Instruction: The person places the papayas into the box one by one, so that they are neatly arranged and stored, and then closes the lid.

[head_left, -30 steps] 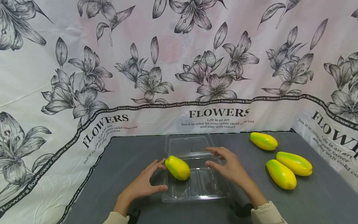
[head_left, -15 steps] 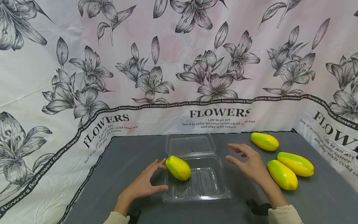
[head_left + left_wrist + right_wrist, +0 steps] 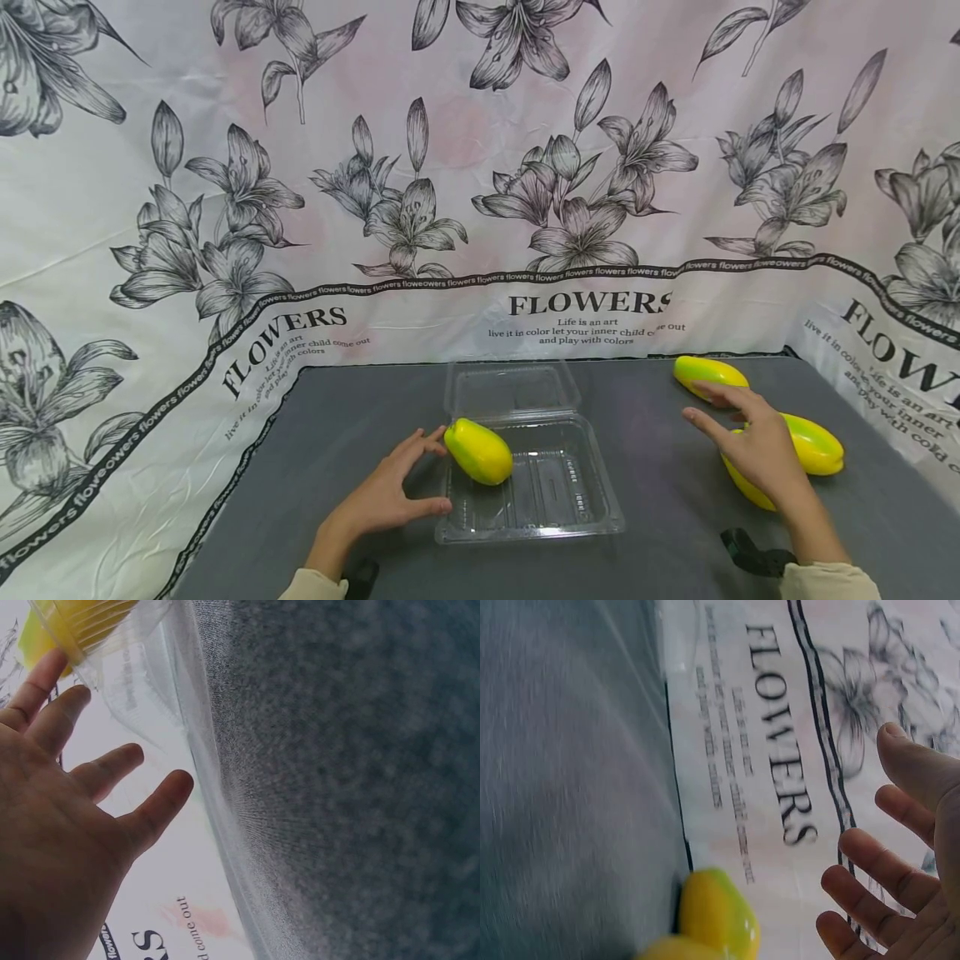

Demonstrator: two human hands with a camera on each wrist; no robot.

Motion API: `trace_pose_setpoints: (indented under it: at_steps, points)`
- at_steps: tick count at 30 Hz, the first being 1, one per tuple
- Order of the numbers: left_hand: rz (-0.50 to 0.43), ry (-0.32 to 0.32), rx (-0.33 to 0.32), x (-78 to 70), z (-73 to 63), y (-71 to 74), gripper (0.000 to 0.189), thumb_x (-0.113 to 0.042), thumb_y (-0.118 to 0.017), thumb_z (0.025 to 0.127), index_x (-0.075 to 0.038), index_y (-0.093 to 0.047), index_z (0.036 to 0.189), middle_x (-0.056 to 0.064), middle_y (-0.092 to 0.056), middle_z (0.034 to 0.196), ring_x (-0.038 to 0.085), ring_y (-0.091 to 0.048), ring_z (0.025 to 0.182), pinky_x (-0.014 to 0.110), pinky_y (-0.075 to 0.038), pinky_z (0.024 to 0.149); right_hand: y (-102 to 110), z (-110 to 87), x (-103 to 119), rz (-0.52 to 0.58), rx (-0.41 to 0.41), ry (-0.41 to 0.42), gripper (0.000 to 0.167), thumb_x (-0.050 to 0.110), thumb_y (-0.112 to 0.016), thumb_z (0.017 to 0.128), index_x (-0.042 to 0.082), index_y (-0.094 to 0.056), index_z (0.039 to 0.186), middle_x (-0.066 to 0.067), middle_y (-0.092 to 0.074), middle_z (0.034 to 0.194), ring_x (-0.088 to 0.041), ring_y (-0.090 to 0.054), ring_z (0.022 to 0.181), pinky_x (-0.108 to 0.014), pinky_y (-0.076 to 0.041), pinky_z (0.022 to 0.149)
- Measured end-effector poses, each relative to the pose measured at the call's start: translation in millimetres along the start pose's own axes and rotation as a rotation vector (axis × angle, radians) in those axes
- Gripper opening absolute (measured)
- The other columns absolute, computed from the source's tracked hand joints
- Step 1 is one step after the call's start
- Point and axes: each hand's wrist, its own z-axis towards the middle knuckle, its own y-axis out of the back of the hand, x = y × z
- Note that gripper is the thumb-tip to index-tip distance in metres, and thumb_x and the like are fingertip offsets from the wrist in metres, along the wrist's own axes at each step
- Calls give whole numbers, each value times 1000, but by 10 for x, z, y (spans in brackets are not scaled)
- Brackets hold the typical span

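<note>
One yellow-green papaya (image 3: 480,452) lies tilted in the left part of a clear plastic clamshell box (image 3: 555,531), whose lid (image 3: 513,389) is folded back. My left hand (image 3: 382,492) is beside the box's left wall, fingers spread and holding nothing; its fingertips are close to the papaya, though contact is unclear. In the right wrist view, my right hand (image 3: 907,877) has loosely extended fingers and grips nothing. It hovers over the papayas on the right: a back one (image 3: 705,372), a right one (image 3: 819,446) and a front one (image 3: 750,493) mostly hidden by the hand.
A grey cloth (image 3: 360,400) covers the table. Behind and along the sides hangs a white curtain (image 3: 450,325) with printed flowers and lettering. Dark straps (image 3: 757,554) sit at the wrists.
My right hand has moved from above the box rightward to the loose papayas. The left hand and the papaya in the box have stayed in place.
</note>
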Motion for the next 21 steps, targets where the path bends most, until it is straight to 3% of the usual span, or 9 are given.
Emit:
trace_pose_setpoints:
  at_steps: [4, 7, 10, 13, 21]
  points:
    - [0, 1, -5, 0, -2, 1, 58, -45, -82, 85, -26, -54, 133, -14, -27, 168, 37, -9, 160, 82, -15, 114, 87, -2, -153, -18, -17, -37, 52, 34, -72, 96, 5, -61, 139, -25, -62, 130, -41, -50, 117, -52, -44, 87]
    - [1, 7, -7, -4, -1, 3, 58, -45, -82, 84, -27, -55, 132, -16, -28, 167, 37, -9, 160, 82, -15, 114, 132, 2, -268, -38, -35, -55, 51, 33, -72, 96, 5, -62, 138, -29, -58, 133, -50, -42, 121, -69, -31, 93]
    - [-1, 17, -7, -13, -2, 2, 58, -45, -82, 84, -28, -55, 132, -16, -28, 167, 36, -9, 160, 81, -16, 114, 179, 9, -391, -91, -53, -63, 49, 34, -71, 97, 5, -63, 135, -31, -56, 136, -52, -38, 122, -72, -23, 90]
    - [3, 19, -10, -19, -4, -3, 57, -45, -82, 84, -29, -55, 131, -15, -28, 167, 36, -10, 160, 81, -16, 114, 244, 8, -511, -155, -77, -62, 48, 36, -70, 97, 5, -64, 133, -32, -56, 135, -54, -38, 121, -67, -22, 83]
    - [3, 22, -5, -11, -7, -7, 56, -45, -81, 85, -33, -54, 131, -15, -28, 167, 36, -10, 160, 82, -16, 114, 417, -22, -795, -234, -79, -152, 58, 43, -64, 100, 2, -56, 140, -36, -44, 147, -63, -30, 132, -83, -16, 95]
